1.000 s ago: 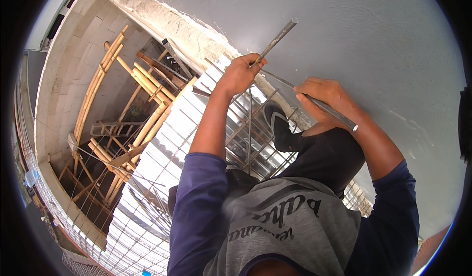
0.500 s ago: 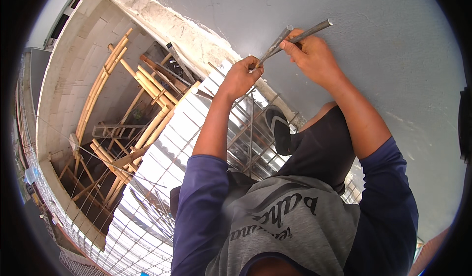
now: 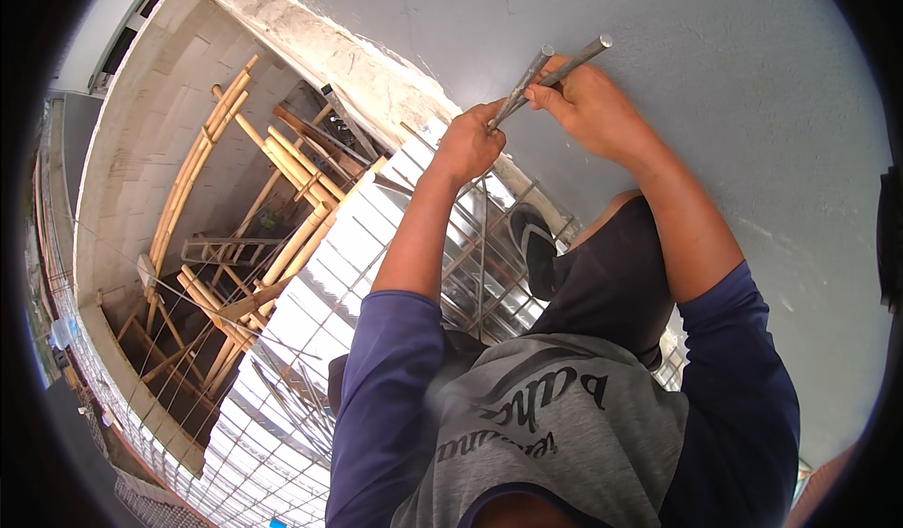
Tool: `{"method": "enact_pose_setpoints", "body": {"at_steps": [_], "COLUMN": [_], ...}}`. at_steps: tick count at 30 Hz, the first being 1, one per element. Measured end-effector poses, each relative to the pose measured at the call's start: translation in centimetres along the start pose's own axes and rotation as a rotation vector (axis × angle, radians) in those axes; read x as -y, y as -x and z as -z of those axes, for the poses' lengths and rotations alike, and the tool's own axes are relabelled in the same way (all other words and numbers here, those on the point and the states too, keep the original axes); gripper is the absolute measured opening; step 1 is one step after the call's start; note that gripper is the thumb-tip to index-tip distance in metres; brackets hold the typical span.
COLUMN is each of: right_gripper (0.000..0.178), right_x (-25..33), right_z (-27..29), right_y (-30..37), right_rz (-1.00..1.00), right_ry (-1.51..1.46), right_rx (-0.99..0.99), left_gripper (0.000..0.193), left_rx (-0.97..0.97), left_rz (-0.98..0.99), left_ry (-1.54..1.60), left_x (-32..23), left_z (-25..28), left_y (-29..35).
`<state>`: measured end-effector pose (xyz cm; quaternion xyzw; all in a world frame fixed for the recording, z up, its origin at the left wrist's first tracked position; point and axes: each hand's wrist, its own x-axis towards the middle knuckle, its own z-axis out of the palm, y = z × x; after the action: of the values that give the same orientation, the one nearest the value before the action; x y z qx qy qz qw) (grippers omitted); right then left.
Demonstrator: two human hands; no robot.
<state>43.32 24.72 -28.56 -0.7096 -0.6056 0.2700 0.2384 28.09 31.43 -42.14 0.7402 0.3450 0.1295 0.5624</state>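
One round metal bar (image 3: 528,78) leans up from the left hand (image 3: 470,142), whose fingers are curled tight about its lower end; a second bar (image 3: 585,55) is in the right hand (image 3: 591,103), pinched between thumb and fingers. We see the two bars make a narrow V, free ends pointing up and to the right, over a smooth grey surface (image 3: 734,114), and they converge at the left fist (whether they join there we cannot tell, as the fingers cover the spot). Nearer the body we find crossed steel rods (image 3: 483,255) and a dark shoe (image 3: 536,251); bamboo poles (image 3: 293,244) show farther left. To handle this well, we judge, the left fist should be the firm, steady point, the right hand should press evenly and well up its bar for leverage, and fingertips should be clear of the narrow gap. As for writing, we notice large dark script lettering, upside down, across the grey shirt (image 3: 602,462); we make out no brand or label on either bar.
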Motion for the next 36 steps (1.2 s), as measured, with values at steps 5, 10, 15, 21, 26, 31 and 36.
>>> {"method": "enact_pose_setpoints", "body": {"at_steps": [5,10,15,21,26,31,36], "right_gripper": [0.022,0.02,0.02,0.02,0.021,0.017,0.017], "right_x": [0.0,1.1,-0.2,0.7,1.0,1.1,0.6], "right_z": [-0.1,0.9,1.6,1.5,1.5,1.1,1.2], "right_y": [-0.8,-0.6,-0.9,-0.6,-0.3,-0.4,-0.7], "right_rz": [-0.014,-0.037,0.014,-0.042,-0.099,-0.081,-0.069], "right_ry": [0.011,0.072,0.059,-0.011,-0.049,-0.111,-0.01], "right_rx": [0.018,0.134,0.159,0.128,0.155,0.172,0.136], "left_gripper": [0.048,0.042,0.039,0.045,0.048,0.051,0.052], "left_rx": [-0.015,-0.043,-0.027,-0.054,-0.018,-0.049,-0.061], "left_rz": [0.01,0.059,0.057,0.028,0.043,-0.013,-0.019], "left_ry": [-0.033,-0.061,-0.011,-0.044,-0.019,-0.018,-0.117], "left_x": [-1.2,-1.7,-1.1,-2.0,-3.3,-2.9,-2.6], "left_z": [0.4,0.4,0.3,0.3,1.2,1.3,1.0], "left_y": [0.2,0.5,-0.5,0.5,1.1,1.1,1.2]}}
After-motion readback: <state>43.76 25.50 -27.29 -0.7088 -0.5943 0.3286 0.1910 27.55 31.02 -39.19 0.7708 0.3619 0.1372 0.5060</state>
